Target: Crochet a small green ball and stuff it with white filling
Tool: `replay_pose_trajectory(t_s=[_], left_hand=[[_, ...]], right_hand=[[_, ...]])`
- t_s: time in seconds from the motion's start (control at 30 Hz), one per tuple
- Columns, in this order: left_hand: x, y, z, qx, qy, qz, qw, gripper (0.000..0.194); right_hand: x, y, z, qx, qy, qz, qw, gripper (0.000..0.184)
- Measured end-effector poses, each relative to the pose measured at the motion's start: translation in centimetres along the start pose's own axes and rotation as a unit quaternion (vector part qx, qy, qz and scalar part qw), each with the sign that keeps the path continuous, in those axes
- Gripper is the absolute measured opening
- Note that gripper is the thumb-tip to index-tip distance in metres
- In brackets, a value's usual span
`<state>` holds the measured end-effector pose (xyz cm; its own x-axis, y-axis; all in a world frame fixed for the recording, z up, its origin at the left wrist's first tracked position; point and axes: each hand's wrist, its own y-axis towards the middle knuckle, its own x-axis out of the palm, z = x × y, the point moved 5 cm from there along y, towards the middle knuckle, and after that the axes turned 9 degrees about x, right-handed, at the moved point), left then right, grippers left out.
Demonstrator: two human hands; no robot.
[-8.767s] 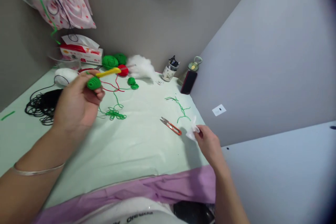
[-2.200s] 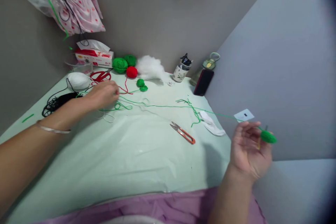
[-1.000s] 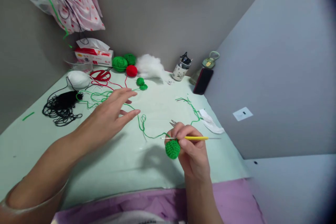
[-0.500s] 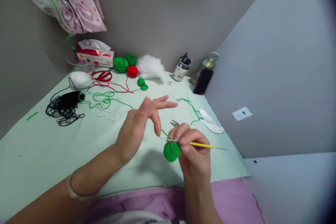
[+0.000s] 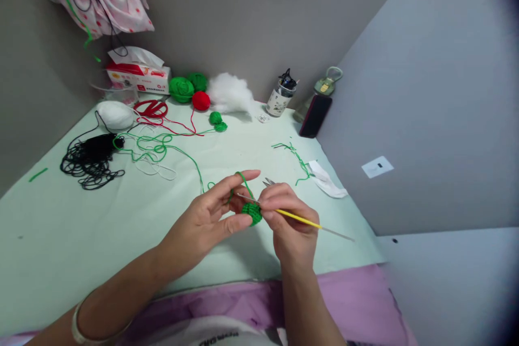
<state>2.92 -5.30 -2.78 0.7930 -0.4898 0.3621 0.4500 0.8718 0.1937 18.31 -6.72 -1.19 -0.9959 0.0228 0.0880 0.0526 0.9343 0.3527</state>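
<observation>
A person's left hand pinches a small, rounded piece of green crochet between thumb and fingers above a pale green tabletop, a thin strand of green yarn looped over the outstretched forefinger. The right hand grips a slim, yellow-handled metal crochet hook, its tip pointing left just above the stitches. Pointed metal blades show behind the right hand, the rest hidden. Farther back at left, a tangled hank of black yarn lies near an oval ball of white yarn; a round ball of red yarn sits beside a fluffy heap of white fibre.
</observation>
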Motion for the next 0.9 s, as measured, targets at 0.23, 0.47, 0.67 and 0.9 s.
replay_pose_trajectory(t_s=[0.23, 0.47, 0.67, 0.9], left_hand=[[-0.2, 0.2, 0.0, 0.011, -0.019, 0.031, 0.999, 0.064], [-0.5, 0.0, -0.1, 0.047, 0.058, 0.042, 0.996, 0.075], [-0.4, 0.0, -0.7, 0.009, 0.024, 0.043, 0.999, 0.081], [-0.7, 0.1, -0.4, -0.016, 0.033, 0.046, 0.998, 0.089]], right_hand=[[0.9, -0.2, 1.0, 0.052, 0.07, -0.03, 0.996, 0.015], [1.0, -0.3, 1.3, 0.063, 0.075, -0.022, 0.995, 0.009], [0.7, -0.3, 1.5, 0.067, 0.079, -0.004, 0.995, 0.011], [0.7, -0.2, 0.6, 0.041, 0.036, -0.058, 0.997, 0.016]])
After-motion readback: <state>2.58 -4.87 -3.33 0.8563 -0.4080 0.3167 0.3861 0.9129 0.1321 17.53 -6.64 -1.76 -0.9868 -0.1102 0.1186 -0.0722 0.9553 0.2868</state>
